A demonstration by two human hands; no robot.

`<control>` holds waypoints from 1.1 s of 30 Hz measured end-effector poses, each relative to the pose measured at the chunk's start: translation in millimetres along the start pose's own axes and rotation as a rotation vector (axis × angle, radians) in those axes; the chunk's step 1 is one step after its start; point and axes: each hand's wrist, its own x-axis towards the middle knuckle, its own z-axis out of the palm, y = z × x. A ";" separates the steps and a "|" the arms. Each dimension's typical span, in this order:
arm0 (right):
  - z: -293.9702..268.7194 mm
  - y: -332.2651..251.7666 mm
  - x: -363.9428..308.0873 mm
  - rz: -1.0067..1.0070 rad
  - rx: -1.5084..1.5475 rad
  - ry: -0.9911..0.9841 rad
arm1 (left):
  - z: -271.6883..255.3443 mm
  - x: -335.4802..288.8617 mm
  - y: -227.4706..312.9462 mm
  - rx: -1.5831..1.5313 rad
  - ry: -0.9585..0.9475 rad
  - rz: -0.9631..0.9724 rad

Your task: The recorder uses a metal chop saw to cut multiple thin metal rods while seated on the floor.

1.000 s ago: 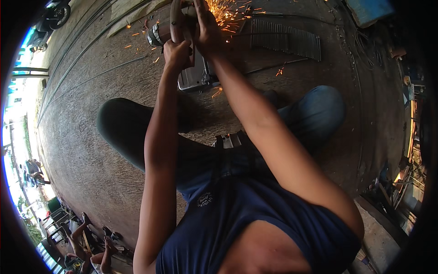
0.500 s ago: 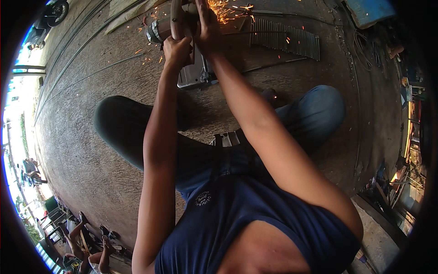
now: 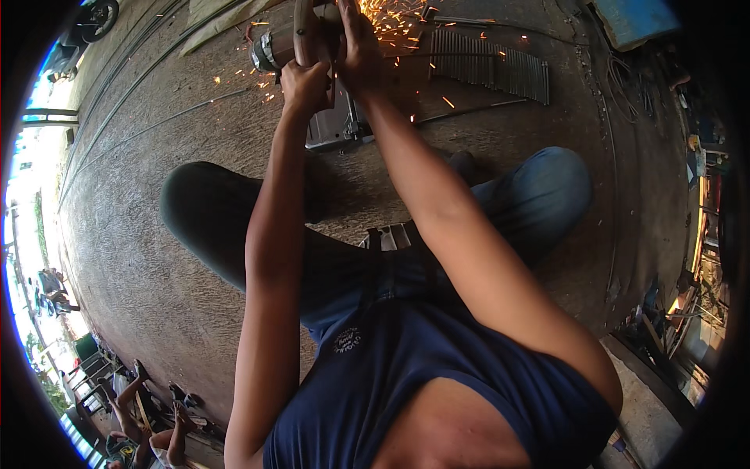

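A metal chop saw stands on the floor at the top of the view; its handle [image 3: 303, 30], motor [image 3: 264, 53] and flat base [image 3: 330, 129] show. My left hand [image 3: 305, 84] is closed round the lower end of the handle. Beside it, my right hand [image 3: 360, 62] holds the saw's head from the right, its fingers reaching forward along it. Bright orange sparks [image 3: 391, 22] spray out just beyond my right hand. The blade and the piece it cuts are hidden behind my hands and the saw's body.
A row of short metal rods [image 3: 491, 64] lies right of the saw. Long thin bars [image 3: 129, 86] run across the floor at left. Coiled wire [image 3: 621, 86] and a blue panel [image 3: 634, 23] are at far right. A motorcycle wheel [image 3: 98, 22] and seated people [image 3: 141, 426] show at left.
The sparks have spread wider, with more of them flying to the right and over the floor. Both hands keep nearly the same place on the saw.
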 end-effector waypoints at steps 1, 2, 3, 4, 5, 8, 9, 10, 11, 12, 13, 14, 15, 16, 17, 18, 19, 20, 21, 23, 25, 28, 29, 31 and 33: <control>0.1 0.2 0.1 -0.001 0.000 0.003 | 0.3 0.7 -0.4 -0.007 0.002 -0.007; 0.1 0.4 -0.1 -0.003 0.000 0.004 | 0.6 1.4 -0.8 -0.001 0.001 -0.027; 0.2 0.5 -0.1 -0.001 0.000 0.004 | 0.7 1.8 -1.0 -0.015 0.004 -0.014; 0.3 0.7 -0.3 -0.002 0.001 0.005 | 0.8 1.9 -1.1 -0.006 0.001 -0.014; 0.3 0.8 -0.4 -0.001 0.003 0.005 | 0.6 1.8 -1.1 0.019 -0.002 -0.029; 0.8 1.1 -0.7 -0.003 0.007 0.002 | 0.2 -0.1 0.0 0.019 0.010 -0.015; 0.8 1.2 -0.9 -0.001 0.007 0.001 | -0.1 -1.0 0.4 0.010 0.010 -0.019; 1.2 1.1 -0.9 -0.003 0.010 -0.001 | -0.4 -1.7 1.1 0.018 0.007 -0.009; 1.2 1.1 -0.9 -0.001 0.010 -0.002 | -0.9 -2.2 1.6 0.036 0.006 -0.001; 1.5 1.0 -1.0 -0.001 0.013 -0.001 | -1.1 -2.6 2.2 0.026 0.005 0.003; 1.6 1.1 -0.9 -0.003 0.015 0.000 | -1.1 -2.9 2.5 0.029 0.006 0.002; 1.7 1.1 -1.1 -0.002 0.013 0.001 | -1.1 -3.0 2.8 0.044 0.007 -0.005; 1.7 1.3 -1.1 -0.005 0.016 0.001 | -0.9 -3.1 2.8 0.032 0.006 0.001; 1.6 1.5 -1.2 -0.005 0.017 0.000 | -0.7 -3.4 2.6 0.030 0.007 0.002; 1.7 1.9 -1.2 -0.003 0.018 0.002 | -0.6 -3.3 2.5 0.040 0.009 -0.003; 1.6 2.4 -1.2 -0.007 0.020 0.002 | -0.6 -3.1 2.3 0.028 0.008 0.004; 1.9 2.9 -1.2 -0.005 0.020 0.001 | -0.3 -2.8 2.2 0.035 0.008 0.008; 1.9 3.4 -1.1 -0.006 0.020 0.002 | -0.3 -2.6 2.1 0.051 0.008 0.005; 2.4 3.6 -0.9 -0.007 0.022 0.003 | -0.3 -2.6 2.0 0.041 0.008 0.012; 3.0 3.7 -0.4 -0.012 0.024 0.005 | -0.5 -2.8 1.6 0.044 0.007 0.021; 3.1 2.7 0.4 -0.019 0.032 0.007 | -0.3 -2.8 1.7 0.034 0.006 0.017; 0.3 -0.4 1.2 0.166 0.145 -0.118 | 0.3 -3.4 1.3 0.033 0.013 0.015; -0.9 -1.8 1.7 0.165 0.145 -0.118 | 0.5 -3.5 1.2 0.041 0.024 0.021; -4.2 -4.7 2.3 0.050 0.113 -0.025 | 0.9 -3.7 0.9 0.026 0.026 0.032; -7.8 -7.0 2.4 -0.065 0.081 0.068 | 1.0 -3.5 0.7 0.021 0.030 0.040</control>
